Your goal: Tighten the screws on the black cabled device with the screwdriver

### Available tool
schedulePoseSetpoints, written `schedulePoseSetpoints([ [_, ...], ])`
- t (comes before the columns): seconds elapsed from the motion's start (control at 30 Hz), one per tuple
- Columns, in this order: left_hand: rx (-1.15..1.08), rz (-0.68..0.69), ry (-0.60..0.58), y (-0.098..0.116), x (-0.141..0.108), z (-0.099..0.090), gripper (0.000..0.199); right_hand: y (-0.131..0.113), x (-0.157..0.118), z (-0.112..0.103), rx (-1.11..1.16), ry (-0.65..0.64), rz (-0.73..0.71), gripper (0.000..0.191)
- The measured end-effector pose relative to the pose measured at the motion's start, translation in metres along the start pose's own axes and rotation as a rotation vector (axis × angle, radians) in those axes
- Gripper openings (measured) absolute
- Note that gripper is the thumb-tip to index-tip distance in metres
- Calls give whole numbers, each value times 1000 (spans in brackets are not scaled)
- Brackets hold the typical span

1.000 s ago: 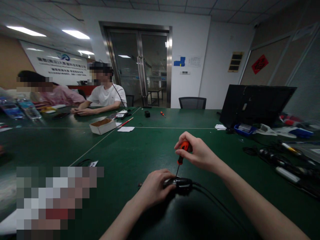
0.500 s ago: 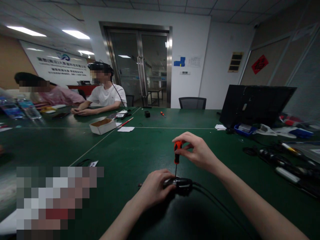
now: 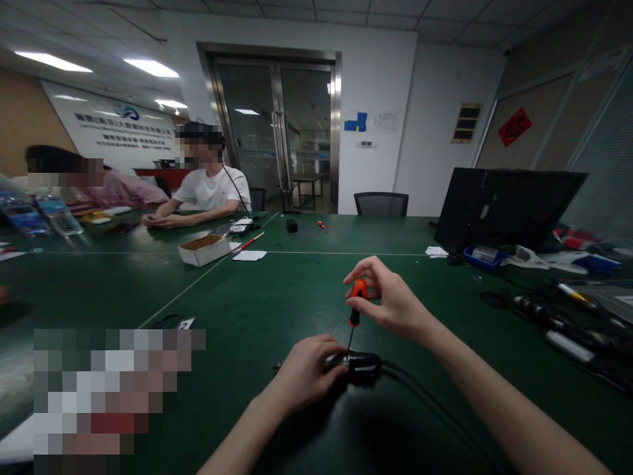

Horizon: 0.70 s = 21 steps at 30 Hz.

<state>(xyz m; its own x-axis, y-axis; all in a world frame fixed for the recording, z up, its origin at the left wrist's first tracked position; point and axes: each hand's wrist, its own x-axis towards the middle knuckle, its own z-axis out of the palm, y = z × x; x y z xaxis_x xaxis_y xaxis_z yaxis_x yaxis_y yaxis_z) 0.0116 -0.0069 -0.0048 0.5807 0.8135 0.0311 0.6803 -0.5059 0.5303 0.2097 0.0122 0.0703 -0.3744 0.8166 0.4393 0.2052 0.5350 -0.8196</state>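
My left hand (image 3: 311, 369) is closed around a black, glossy corded device (image 3: 364, 364), pressing it down on the green table. Most of the device's left part is hidden under the fingers, so its kind is unclear. From its right end a black cable (image 3: 420, 390) runs toward the table's near edge. Above it my right hand (image 3: 383, 293) holds an orange-and-black screwdriver (image 3: 357, 302) between thumb and fingers. The screwdriver leans slightly, handle to the right, and its thin shaft meets the device's top beside my left fingertips.
A monitor (image 3: 504, 208) stands at the right, near a blue tray (image 3: 484, 257) and several black corded devices (image 3: 568, 323). Beyond my hands are a white box (image 3: 204, 251), a small black block (image 3: 291, 225) and another screwdriver (image 3: 322, 225). People sit at the left.
The screwdriver's handle has tipped to the right, and my right hand's fingers have loosened and shifted around it. My left hand and the device have stayed in place.
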Motion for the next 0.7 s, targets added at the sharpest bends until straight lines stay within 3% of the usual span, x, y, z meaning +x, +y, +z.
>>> schedulePoseSetpoints([
  [0.13,-9,10,6,-1,0,0,23,-1,1,-2,-26,-1,45,28],
  [0.37,16,18,17,-4,1,3,24,-1,0,-4,-169,-4,-92,29],
  [0.53,4,3,4,-1,0,1,22,-1,0,-3,-133,-30,-40,22],
  [0.7,2,5,14,0,0,0,24,2,1,-2,-69,27,7,29],
])
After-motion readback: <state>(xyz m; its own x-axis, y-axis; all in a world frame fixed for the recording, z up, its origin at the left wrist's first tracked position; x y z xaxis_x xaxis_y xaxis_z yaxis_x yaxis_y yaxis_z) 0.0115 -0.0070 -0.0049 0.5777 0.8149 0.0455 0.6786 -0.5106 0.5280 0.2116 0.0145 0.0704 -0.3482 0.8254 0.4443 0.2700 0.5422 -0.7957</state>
